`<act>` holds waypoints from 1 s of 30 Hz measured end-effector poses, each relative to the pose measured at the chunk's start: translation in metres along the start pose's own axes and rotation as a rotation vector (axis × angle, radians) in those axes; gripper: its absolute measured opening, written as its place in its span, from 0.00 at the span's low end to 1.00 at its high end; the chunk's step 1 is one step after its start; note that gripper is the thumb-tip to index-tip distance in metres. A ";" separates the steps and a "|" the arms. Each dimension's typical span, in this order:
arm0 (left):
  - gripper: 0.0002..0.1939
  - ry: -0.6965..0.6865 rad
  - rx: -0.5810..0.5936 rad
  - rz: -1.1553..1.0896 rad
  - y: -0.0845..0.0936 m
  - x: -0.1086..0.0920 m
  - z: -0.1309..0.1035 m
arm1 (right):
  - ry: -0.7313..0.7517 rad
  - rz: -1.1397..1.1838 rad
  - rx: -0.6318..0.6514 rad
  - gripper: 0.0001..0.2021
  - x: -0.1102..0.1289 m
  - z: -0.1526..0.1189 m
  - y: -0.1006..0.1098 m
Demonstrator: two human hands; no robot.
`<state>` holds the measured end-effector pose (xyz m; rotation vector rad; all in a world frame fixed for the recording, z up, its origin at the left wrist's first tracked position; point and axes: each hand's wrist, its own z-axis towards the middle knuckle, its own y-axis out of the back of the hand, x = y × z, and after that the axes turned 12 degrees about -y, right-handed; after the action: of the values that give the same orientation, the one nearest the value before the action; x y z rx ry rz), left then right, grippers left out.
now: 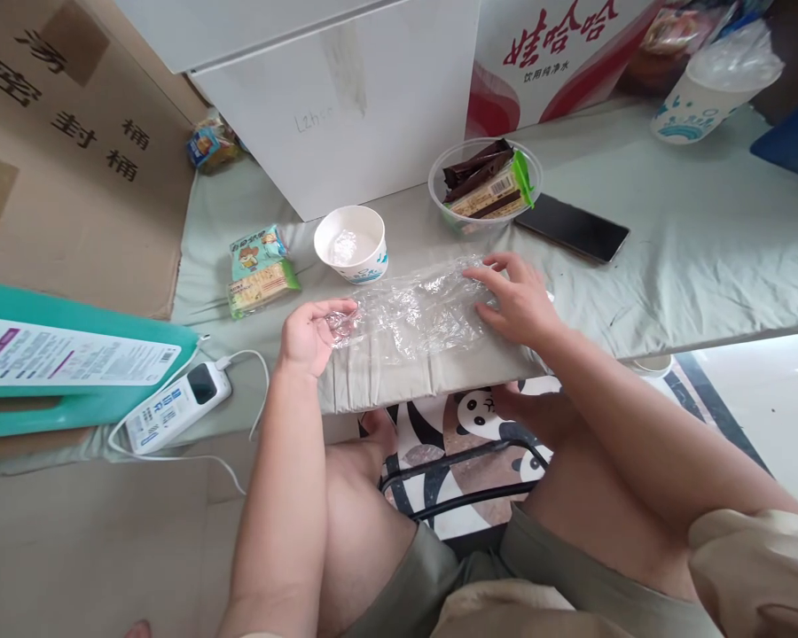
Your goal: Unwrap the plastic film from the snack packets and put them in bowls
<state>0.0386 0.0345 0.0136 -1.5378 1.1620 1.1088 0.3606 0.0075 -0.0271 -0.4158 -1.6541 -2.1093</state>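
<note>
A crumpled sheet of clear plastic film (pixel 416 315) lies spread out near the front edge of the cloth-covered surface. My left hand (pixel 311 337) is closed on its left end, the film bunched between thumb and fingers. At the right end, my right hand (pixel 515 297) has its fingers apart, with fingertips touching the film's edge. Just behind the film stands a white paper cup (pixel 351 244) with blue print, and some clear plastic is inside it. To its left lie a blue snack packet (pixel 256 252) and a yellow-green wrapped bar (pixel 261 288).
Behind my right hand are a clear bowl (pixel 439 204) of wrapped snacks and a black phone (pixel 575 228). A power strip (pixel 178 408) with a white cable lies at left beside a green container (pixel 106 403). White boxes (pixel 346 106) stand behind; another cup (pixel 698 111) is far right.
</note>
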 end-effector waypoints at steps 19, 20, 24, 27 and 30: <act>0.22 -0.026 0.000 0.254 -0.006 -0.001 -0.007 | -0.069 -0.167 -0.089 0.13 0.009 0.019 -0.013; 0.21 -0.027 -0.010 0.258 -0.005 0.000 -0.006 | -0.062 -0.149 -0.113 0.13 0.009 0.020 -0.012; 0.21 -0.041 -0.030 0.268 -0.003 0.001 -0.004 | -0.036 -0.081 -0.186 0.13 0.006 0.016 -0.004; 0.20 -0.037 -0.046 0.265 -0.006 0.000 -0.005 | -0.010 -0.029 -0.246 0.13 0.006 0.009 0.005; 0.19 -0.047 -0.034 0.255 -0.008 -0.001 -0.007 | 0.030 0.046 -0.278 0.10 0.008 0.001 0.015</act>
<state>0.0469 0.0296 0.0174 -1.4084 1.3399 1.3307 0.3616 0.0039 -0.0106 -0.4993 -1.3243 -2.3064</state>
